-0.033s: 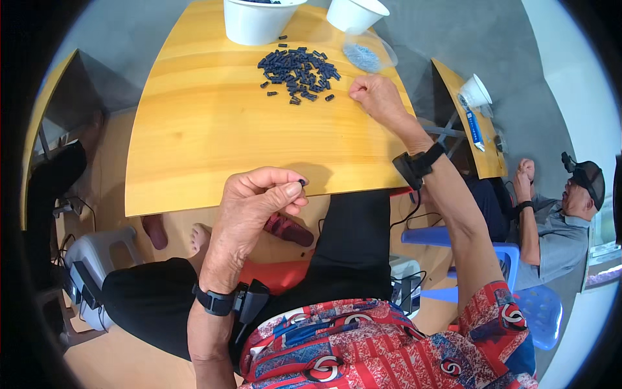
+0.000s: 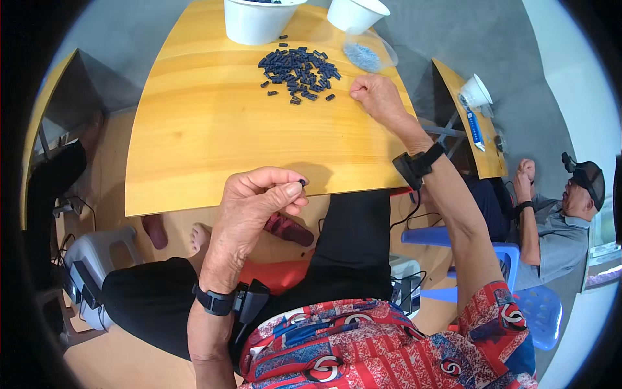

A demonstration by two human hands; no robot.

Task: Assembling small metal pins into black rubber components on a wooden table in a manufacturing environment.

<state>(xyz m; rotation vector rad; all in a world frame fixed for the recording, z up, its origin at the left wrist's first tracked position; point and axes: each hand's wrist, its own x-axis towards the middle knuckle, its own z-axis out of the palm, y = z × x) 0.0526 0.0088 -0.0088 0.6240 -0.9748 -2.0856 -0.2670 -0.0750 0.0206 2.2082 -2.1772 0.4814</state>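
At the near edge of the table, my left hand (image 2: 262,198) pinches a small dark plastic piece (image 2: 302,183) between thumb and forefinger; only its end shows. My right hand (image 2: 381,100) rests on the right side of the tabletop with its fingers curled in, hiding whatever they may hold. Left of it lies a loose pile of small dark cylindrical plastic pieces (image 2: 298,70), with several strays around its edge. Just beyond my right hand is a clear shallow holder of tiny pale blue-grey bits (image 2: 363,58).
The wooden table (image 2: 194,149) carries a white tub (image 2: 256,23) with dark pieces in it and another white tub (image 2: 356,14) at the far right. To the right, a person (image 2: 551,227) sits at another table (image 2: 476,136). A blue stool (image 2: 505,259) stands between us.
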